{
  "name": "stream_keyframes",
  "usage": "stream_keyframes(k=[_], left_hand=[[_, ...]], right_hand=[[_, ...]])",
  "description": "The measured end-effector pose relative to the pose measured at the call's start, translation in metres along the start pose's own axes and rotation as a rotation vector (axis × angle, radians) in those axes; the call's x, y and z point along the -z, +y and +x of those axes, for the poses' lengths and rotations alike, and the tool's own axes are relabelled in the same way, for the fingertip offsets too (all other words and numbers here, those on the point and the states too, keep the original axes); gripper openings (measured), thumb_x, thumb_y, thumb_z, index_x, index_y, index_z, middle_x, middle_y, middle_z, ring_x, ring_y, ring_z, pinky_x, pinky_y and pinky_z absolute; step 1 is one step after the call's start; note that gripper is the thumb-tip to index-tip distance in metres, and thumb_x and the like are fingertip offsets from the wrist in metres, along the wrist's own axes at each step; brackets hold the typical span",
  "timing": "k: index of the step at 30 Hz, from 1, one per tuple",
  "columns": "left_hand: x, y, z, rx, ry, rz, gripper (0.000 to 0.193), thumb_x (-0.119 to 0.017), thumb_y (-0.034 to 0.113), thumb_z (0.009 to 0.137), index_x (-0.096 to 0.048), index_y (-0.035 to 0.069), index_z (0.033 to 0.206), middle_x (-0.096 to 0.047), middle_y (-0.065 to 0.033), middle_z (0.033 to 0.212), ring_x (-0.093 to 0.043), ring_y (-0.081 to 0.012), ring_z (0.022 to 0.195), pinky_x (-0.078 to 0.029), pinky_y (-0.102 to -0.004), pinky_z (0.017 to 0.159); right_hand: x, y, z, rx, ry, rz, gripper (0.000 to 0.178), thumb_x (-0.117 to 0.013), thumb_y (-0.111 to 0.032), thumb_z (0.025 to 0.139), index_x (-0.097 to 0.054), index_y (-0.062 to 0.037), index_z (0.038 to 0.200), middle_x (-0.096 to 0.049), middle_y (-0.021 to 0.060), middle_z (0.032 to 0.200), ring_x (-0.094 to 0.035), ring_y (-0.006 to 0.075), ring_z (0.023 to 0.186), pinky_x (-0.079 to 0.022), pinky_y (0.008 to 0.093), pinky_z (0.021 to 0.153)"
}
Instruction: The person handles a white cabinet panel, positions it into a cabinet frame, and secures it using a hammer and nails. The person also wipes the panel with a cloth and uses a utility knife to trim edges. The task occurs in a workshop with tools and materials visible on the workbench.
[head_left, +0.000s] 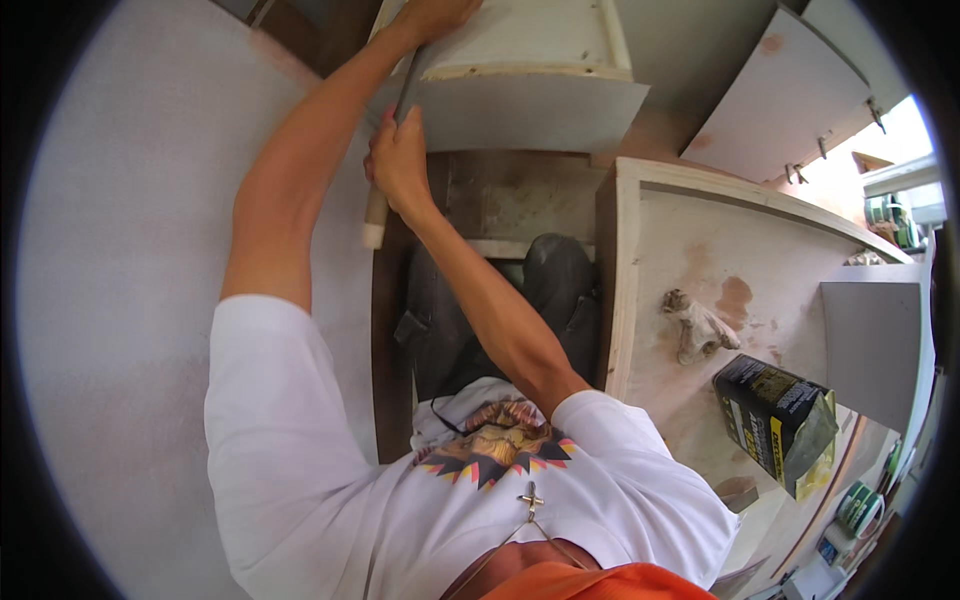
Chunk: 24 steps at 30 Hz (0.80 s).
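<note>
My right hand (400, 165) is closed around a long tool that looks like a file (407, 90), with a pale wooden handle (375, 215) and a narrow dark metal blade. The blade slants up and away from me along the left side of a light wood-framed panel (525, 72). A thin pale sheet (520, 112) sticks out past the frame's near edge. My left hand (440, 14) is at the tool's far end, over the panel. The top of the picture cuts it off, so its fingers do not show clearly.
A large whitish board (170, 260) fills the left side. At right, a wood-edged panel (625, 270) bears a stained crumpled rag (697, 328) and a black-and-yellow can (765, 415). Beyond are a pale sheet (785, 85) with clamps (795, 172) and green rolls (858, 507).
</note>
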<state>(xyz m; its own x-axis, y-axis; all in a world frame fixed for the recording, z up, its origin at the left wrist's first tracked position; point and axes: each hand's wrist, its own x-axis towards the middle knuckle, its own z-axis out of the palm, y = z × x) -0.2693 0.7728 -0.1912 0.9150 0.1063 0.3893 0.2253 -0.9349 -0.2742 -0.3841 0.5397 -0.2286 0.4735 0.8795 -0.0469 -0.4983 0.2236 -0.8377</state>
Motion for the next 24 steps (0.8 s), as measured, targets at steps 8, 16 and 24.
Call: stream_keyframes(k=[8,16,24], left_hand=[[0.024,0.025,0.012,0.056,0.098,-0.107,0.04,-0.049,0.018,0.103,-0.054,0.011,0.142,-0.062,-0.0201,0.124,-0.057,-0.0367,0.119,-0.041,-0.0517,0.104],[0.038,0.076,0.023,-0.105,0.206,-0.25,0.04,-0.055,0.02,0.101,-0.057,0.008,0.139,-0.064,-0.0162,0.118,-0.06,-0.0344,0.11,-0.044,-0.05,0.096],[0.097,0.08,-0.039,0.433,0.675,-0.599,0.042,-0.053,0.024,0.104,-0.053,0.008,0.143,-0.064,-0.0192,0.126,-0.063,-0.0285,0.115,-0.043,-0.0479,0.104]], right_hand=[[0.004,-0.014,0.008,-0.013,0.02,0.03,0.006,-0.039,-0.011,0.107,-0.036,-0.0064,0.109,-0.045,0.0022,0.071,-0.045,0.0117,0.048,-0.041,0.0311,0.043],[0.067,-0.033,-0.03,-0.058,-0.039,0.045,0.012,-0.041,-0.016,0.107,-0.041,-0.0042,0.112,-0.044,0.0011,0.07,-0.045,0.0107,0.046,-0.04,0.0288,0.042],[0.086,-0.039,-0.064,-0.09,-0.113,-0.084,0.019,-0.043,-0.022,0.108,-0.047,-0.0041,0.115,-0.044,0.0001,0.067,-0.045,0.0098,0.047,-0.038,0.0273,0.041]])
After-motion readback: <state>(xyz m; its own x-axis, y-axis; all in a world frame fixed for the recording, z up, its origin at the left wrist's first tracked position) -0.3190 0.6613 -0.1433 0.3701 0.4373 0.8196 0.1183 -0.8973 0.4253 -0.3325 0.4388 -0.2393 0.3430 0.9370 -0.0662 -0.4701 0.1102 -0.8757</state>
